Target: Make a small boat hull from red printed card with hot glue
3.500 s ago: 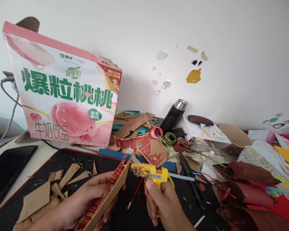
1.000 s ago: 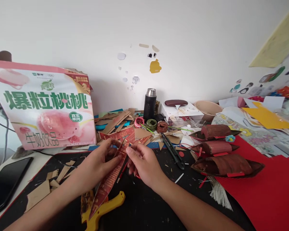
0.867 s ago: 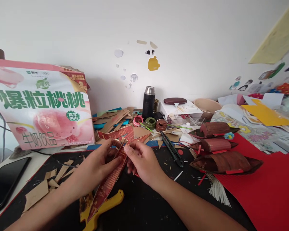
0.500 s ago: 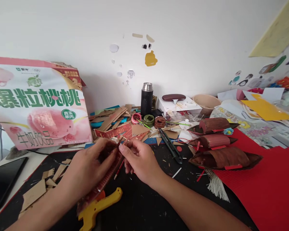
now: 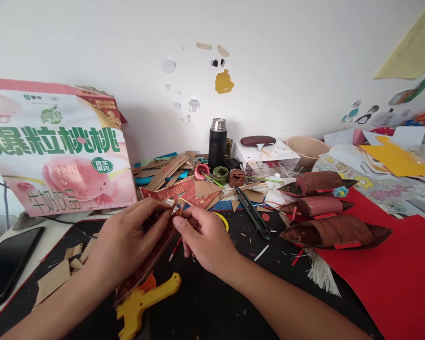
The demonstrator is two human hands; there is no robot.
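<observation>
My left hand is closed around a long dark-red cardboard boat piece, which slants from the lower left up to a pointed far end. At that tip, my right hand pinches the cardboard between thumb and fingers. The two hands almost meet there, and the fingers hide much of the tip. Below them on the black mat lies a yellow glue gun with an orange part, close to the near end of the cardboard. A red pencil lies between the hands.
Three brown cardboard boats sit at right by a red sheet. A green utility knife, paint pots, a black thermos and cardboard scraps stand behind. At left are a drink carton and a phone.
The view has shifted slightly. The right thumb has moved a little along the boat piece's tip, and a yellow ring edge now shows behind my right hand. Both hands keep their hold.
</observation>
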